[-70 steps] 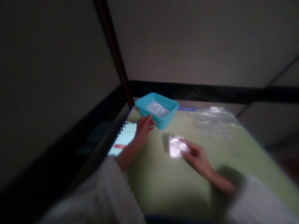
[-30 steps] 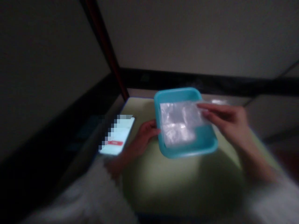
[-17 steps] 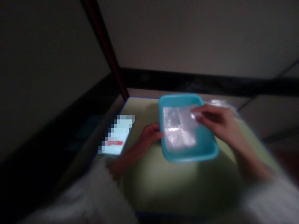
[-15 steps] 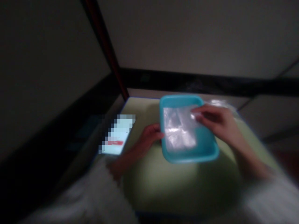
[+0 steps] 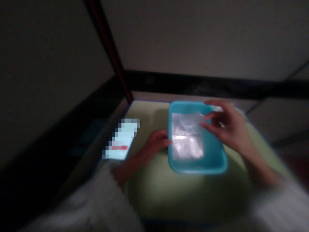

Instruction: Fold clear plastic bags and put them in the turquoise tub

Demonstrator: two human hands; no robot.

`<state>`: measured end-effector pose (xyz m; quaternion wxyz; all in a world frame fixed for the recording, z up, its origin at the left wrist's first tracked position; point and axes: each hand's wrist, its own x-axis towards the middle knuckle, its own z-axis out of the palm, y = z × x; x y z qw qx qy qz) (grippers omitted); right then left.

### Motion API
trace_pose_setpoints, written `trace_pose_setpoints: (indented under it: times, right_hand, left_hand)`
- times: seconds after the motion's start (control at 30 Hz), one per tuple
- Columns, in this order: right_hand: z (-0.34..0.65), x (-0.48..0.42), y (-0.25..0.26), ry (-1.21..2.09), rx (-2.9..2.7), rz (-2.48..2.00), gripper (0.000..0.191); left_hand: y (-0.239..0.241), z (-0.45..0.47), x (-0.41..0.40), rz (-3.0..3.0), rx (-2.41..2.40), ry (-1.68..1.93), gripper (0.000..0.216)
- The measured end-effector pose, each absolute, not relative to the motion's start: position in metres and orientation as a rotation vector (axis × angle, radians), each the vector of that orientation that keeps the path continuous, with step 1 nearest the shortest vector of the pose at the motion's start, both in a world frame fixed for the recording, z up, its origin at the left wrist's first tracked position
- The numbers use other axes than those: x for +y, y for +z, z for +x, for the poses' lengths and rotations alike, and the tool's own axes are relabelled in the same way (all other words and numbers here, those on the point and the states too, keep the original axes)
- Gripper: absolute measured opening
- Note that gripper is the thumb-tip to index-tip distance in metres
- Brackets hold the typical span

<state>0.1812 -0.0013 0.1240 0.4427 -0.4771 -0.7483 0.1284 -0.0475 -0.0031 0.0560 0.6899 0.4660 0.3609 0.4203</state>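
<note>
One grip has opened, the right hand by the packets; the left hand holds the basin.

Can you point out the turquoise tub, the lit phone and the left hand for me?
Turquoise tub point(image 5: 213, 153), head view: bare inside floor.
Lit phone point(image 5: 122, 138), head view: middle of the screen.
Left hand point(image 5: 156, 141), head view: middle of the hand.

1. I face a plain greyish wall, dim and shadowed.
2. To my left, a darker wall meets it near a dark red post.
3. A black band runs low across the wall ahead of me.
4. Below me, soft light pools on a pale green table with blue edging.
</note>
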Motion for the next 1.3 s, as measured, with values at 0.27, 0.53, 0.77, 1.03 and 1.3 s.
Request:
trace_pose_setpoints:
  times: [0.27,0.53,0.77,1.03,1.3]
  right_hand:
    - [0.183,-0.007,0.128,0.186,-1.972,-1.240,0.022]
    - [0.178,-0.011,0.127,0.190,-2.022,-1.091,0.013]
    - [0.178,-0.007,0.123,0.225,-2.192,-1.051,0.020]
    - [0.177,-0.004,0.121,0.306,-2.257,-1.096,0.020]
    - [0.187,-0.005,0.109,0.385,-2.293,-1.048,0.020]
  left_hand:
    - [0.057,-0.048,-0.004,1.041,0.800,0.922,0.015]
    - [0.055,-0.047,-0.004,1.048,0.789,0.920,0.016]
    - [0.056,-0.046,-0.004,1.043,0.797,0.901,0.015]
    - [0.057,-0.046,-0.005,1.032,0.772,0.846,0.018]
    - [0.057,-0.044,-0.007,1.021,0.749,0.801,0.017]
